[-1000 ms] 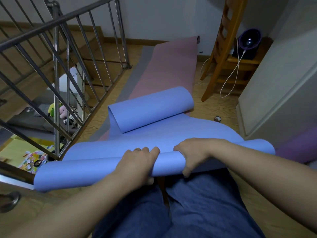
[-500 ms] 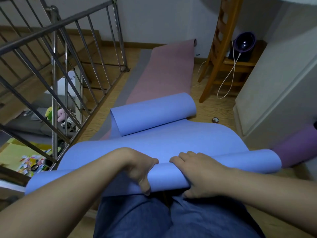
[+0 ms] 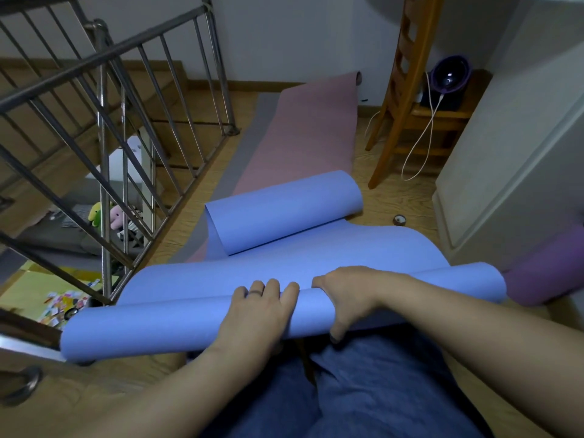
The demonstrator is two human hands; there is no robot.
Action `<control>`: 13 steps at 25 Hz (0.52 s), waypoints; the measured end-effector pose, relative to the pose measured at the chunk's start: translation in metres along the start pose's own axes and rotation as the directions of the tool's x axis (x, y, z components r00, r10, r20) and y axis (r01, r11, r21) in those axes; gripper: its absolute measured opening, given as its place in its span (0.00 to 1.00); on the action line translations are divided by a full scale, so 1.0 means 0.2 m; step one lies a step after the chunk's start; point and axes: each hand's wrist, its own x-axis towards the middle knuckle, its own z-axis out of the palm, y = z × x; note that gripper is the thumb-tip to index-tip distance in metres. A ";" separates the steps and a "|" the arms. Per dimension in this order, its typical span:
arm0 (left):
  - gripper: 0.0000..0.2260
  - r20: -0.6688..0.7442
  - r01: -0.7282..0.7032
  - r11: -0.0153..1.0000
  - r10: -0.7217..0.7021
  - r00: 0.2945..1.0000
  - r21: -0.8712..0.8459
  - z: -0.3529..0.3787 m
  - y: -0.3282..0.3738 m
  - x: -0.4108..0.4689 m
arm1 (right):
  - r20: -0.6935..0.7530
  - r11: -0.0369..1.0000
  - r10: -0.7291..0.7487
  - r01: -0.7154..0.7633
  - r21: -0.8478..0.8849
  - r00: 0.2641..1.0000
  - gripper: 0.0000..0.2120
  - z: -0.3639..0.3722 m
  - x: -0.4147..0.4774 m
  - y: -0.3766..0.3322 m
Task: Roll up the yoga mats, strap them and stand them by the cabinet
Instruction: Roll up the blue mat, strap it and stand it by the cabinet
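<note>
Blue mat [image 3: 316, 251] lies across the lower middle of frame, its near end rolled into a tube spanning almost the full width. Left hand [image 3: 259, 311] sits on top of the tube, fingers [image 3: 273, 287] bent over the crest and down the far side; thumb hidden. Right hand [image 3: 344, 295] is just beside it, fingers wrapped over the top, thumb hooked under the near side. Both are holding the tube.

Change: half a second ago the left wrist was turned forward with the thumb tucked under the tube; now that hand is back on top, much as it sat a second ago. Reads as one roll stroke finished and the grip reset for the next.

Task meaning: rolling of this mat is mid-way. A wide flat stretch is left between the tube and the far end, which curls back on itself at centre frame. The tube's left end looks fatter than its right, so it may be going on crooked; judgement only.

Pink mat [image 3: 309, 128] is flat underneath, running to upper centre, unrolled. Grey mat [image 3: 249, 143] edge shows along its left side. Purple roll [image 3: 543, 273] lies at right edge, touching the base of the cabinet [image 3: 505, 153], lying down, not standing. No strap seen. Railing [image 3: 104, 121] fills upper left.
</note>
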 end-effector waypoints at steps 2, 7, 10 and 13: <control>0.29 0.033 0.005 1.000 -0.005 0.999 -0.025 0.01 -0.02 0.02 | -0.185 0.996 0.024 -0.040 -0.084 0.982 0.29 0.08 -0.03 -0.01; 0.28 0.028 -0.009 0.998 0.011 1.000 -0.061 0.01 -0.01 0.06 | -0.535 0.953 -0.066 -0.106 -0.285 0.843 0.31 0.29 -0.06 0.01; 0.28 0.108 -0.052 0.989 0.067 0.992 -0.138 -0.05 -0.06 0.09 | -0.425 0.966 -0.030 -0.082 -0.244 0.905 0.25 0.15 -0.08 -0.02; 0.30 0.313 -0.053 0.927 0.179 0.933 -0.372 -0.18 -0.17 0.11 | -0.255 0.982 -0.035 -0.014 -0.189 0.966 0.25 -0.04 -0.15 -0.04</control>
